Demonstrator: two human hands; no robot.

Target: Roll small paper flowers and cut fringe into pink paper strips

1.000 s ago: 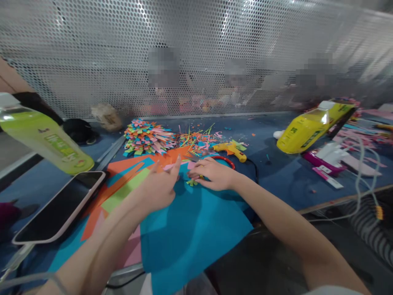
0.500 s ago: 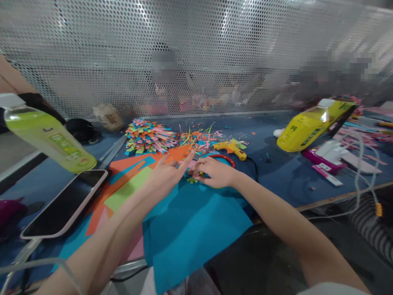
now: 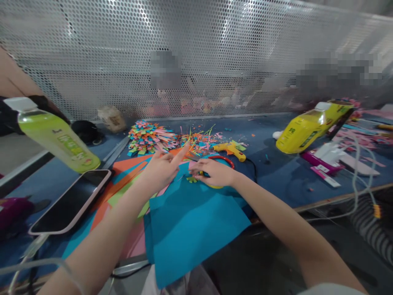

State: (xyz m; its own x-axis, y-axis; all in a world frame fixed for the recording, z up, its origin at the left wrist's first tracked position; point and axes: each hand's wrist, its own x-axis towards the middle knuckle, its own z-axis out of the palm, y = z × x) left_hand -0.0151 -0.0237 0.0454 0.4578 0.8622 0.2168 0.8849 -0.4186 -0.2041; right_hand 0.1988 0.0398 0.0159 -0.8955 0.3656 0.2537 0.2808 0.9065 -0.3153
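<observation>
My left hand hovers over the coloured paper sheets, its index finger stretched forward and the other fingers curled. I see nothing held in it. My right hand is closed, thumb and fingers bent toward each other at the top of a blue paper sheet. Whatever lies between its fingertips is too small to name. A small yellow-green fringed paper piece is just below those fingertips. Scissors with a red-and-yellow handle lie partly under the right hand. Orange, green and pink sheets spread beneath my left arm.
A fringed paper ball and paper scraps lie behind the hands, with a yellow glue gun beside them. A phone and green bottle stand left; a yellow bottle lies right, near a cable.
My left hand has drawn back slightly toward the left, away from the right hand, uncovering more blue paper. My right hand stays nearly in place. The view has shifted a little.
</observation>
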